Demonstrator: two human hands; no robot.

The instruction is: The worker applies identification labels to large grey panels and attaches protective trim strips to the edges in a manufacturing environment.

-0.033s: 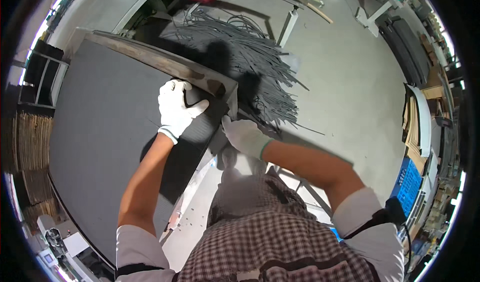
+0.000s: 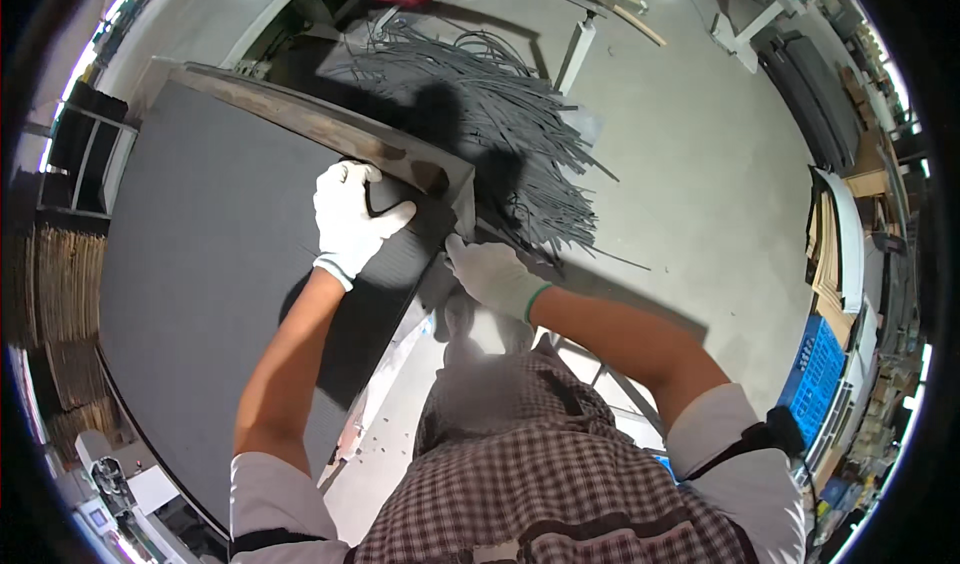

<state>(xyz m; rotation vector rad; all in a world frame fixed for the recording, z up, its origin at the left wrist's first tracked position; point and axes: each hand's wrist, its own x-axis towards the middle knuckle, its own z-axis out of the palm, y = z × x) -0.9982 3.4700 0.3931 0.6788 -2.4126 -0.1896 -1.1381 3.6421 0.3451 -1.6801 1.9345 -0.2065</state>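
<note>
A large dark grey sheet [image 2: 210, 254] covers the work table on my left. My left hand [image 2: 350, 226], in a white glove, lies on it near the far right corner, thumb spread away from the fingers. Its fingertips reach close to a worn, brownish straight bar [image 2: 290, 112] running along the sheet's far edge. My right hand [image 2: 495, 276], also gloved, is at the table's corner beside the bar's right end. Its fingers are closed and point at the sheet's edge; whatever they grip is too small or hidden to make out.
Beyond the bar, a heap of thin dark strips [image 2: 470, 94] spreads over the floor. Brown stacked boards [image 2: 65, 284] stand at far left. On the right are a blue crate [image 2: 812, 369] and dark curved panels [image 2: 815, 94]. A white table leg [image 2: 575, 54] rises behind the heap.
</note>
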